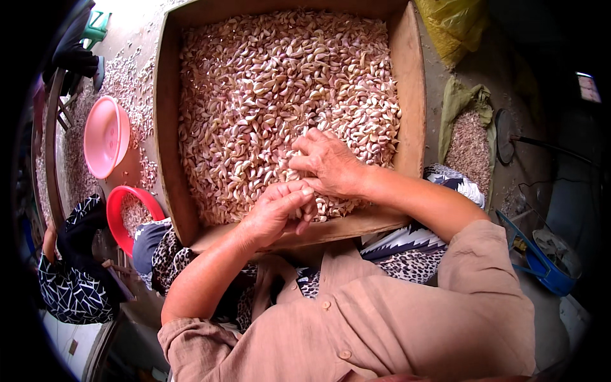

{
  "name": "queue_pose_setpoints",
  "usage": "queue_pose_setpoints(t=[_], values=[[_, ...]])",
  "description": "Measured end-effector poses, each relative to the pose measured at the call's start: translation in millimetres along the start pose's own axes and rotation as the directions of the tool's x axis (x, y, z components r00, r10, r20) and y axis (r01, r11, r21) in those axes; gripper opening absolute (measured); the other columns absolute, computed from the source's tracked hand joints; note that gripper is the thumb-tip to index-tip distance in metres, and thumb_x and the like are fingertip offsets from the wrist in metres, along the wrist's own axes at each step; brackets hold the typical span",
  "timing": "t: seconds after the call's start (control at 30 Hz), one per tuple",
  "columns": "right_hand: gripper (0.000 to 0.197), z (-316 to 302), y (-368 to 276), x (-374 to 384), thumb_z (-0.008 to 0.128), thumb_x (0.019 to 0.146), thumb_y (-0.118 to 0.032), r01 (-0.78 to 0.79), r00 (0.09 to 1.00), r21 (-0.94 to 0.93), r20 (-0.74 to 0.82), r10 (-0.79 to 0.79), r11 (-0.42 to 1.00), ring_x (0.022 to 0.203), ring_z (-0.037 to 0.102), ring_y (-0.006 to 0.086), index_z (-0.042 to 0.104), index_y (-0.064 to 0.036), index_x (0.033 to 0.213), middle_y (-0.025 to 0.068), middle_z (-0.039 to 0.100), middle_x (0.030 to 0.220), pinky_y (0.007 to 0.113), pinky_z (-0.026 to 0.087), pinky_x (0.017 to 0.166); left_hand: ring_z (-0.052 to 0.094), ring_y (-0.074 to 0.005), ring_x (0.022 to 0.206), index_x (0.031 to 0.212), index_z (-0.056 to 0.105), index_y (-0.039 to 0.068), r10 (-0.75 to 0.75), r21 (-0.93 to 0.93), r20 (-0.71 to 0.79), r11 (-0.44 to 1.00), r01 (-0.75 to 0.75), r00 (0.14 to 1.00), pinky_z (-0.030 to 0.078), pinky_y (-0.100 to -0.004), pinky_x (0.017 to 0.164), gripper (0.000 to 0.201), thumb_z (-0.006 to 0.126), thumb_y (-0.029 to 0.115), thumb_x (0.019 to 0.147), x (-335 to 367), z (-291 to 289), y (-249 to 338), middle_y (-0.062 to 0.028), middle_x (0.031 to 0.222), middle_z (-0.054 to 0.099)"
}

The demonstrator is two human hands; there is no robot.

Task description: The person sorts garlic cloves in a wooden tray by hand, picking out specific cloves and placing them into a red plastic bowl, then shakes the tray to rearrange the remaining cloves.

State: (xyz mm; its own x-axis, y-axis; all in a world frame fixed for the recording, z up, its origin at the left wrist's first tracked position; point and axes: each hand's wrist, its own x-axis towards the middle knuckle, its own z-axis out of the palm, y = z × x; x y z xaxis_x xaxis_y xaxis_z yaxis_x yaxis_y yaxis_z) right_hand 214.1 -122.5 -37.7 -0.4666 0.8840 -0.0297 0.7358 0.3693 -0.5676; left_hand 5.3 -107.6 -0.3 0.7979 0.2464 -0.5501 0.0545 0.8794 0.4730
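Note:
A shallow wooden tray (414, 95) in front of me is spread with loose garlic cloves (273, 95), pale with pinkish skins. My right hand (328, 162) reaches over the tray's near right part, its bent fingers down among the cloves. Its fingertips are partly hidden, so what they pinch cannot be made out. Just below and left of it, over the near edge, my left hand (280, 207) is closed with curled fingers, its thumb close against the right hand. Whatever lies inside the left hand is hidden.
Left of the tray stand a pink basin (106, 137) and a red basin (114, 219) with garlic pieces in it. Another person's patterned sleeve (76, 290) shows at the far left. On the right are an open green sack (455, 102) of garlic, a yellow bag (453, 28) and a blue object (544, 270).

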Motion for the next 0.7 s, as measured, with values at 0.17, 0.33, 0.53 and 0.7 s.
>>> queue_pose_setpoints(t=[0.17,0.33,0.53,0.7], values=[[0.029,-34.8,0.3,-5.5,0.081,0.074,-0.030,0.071,0.955,0.031,0.288,-0.077,0.997,0.107,0.055,0.0306,0.072,-0.0112,0.094,0.0084,0.060,0.109,0.047,0.049,0.088,0.054,-0.0123,0.058,0.096,0.061,0.006,-0.027,0.017,0.059,1.000,0.026,0.998,0.040,-0.0228,0.051,0.028,0.057,0.030,0.108,2.8,-4.7,-10.3,-0.0055,0.079,0.061],[0.024,-54.4,-2.2,-13.4,0.081,0.074,-0.029,0.019,0.880,0.062,0.473,-0.046,0.998,0.107,0.055,0.0304,0.074,-0.0120,0.090,0.0065,0.060,0.105,0.047,0.051,0.086,0.054,-0.0104,0.057,0.089,0.060,0.007,-0.064,0.097,0.013,0.993,0.062,0.998,0.039,-0.0230,0.051,0.033,0.055,0.032,0.109,1.9,0.5,-6.8,-0.0026,0.076,0.060],[0.030,-77.6,5.2,-15.9,0.079,0.076,-0.037,-0.242,0.659,0.005,0.735,0.161,0.970,0.096,0.065,0.0326,0.078,-0.0093,0.087,0.0113,0.071,0.096,0.045,0.053,0.082,0.052,-0.0100,0.055,0.074,0.055,0.009,-0.070,0.192,0.031,0.979,0.063,0.997,0.037,-0.0238,0.049,0.045,0.053,0.036,0.110,3.9,-2.0,-10.5,-0.0009,0.067,0.054],[0.025,-101.9,32.7,-18.4,0.080,0.080,-0.028,-0.262,0.773,0.184,0.628,0.091,0.947,0.079,0.071,0.0317,0.079,-0.0059,0.092,0.0148,0.073,0.082,0.042,0.056,0.073,0.050,-0.0097,0.053,0.063,0.047,0.010,-0.157,0.259,-0.021,0.953,0.157,0.987,0.037,-0.0251,0.047,0.055,0.053,0.038,0.110,4.4,-1.8,-10.7,-0.0004,0.062,0.051]])
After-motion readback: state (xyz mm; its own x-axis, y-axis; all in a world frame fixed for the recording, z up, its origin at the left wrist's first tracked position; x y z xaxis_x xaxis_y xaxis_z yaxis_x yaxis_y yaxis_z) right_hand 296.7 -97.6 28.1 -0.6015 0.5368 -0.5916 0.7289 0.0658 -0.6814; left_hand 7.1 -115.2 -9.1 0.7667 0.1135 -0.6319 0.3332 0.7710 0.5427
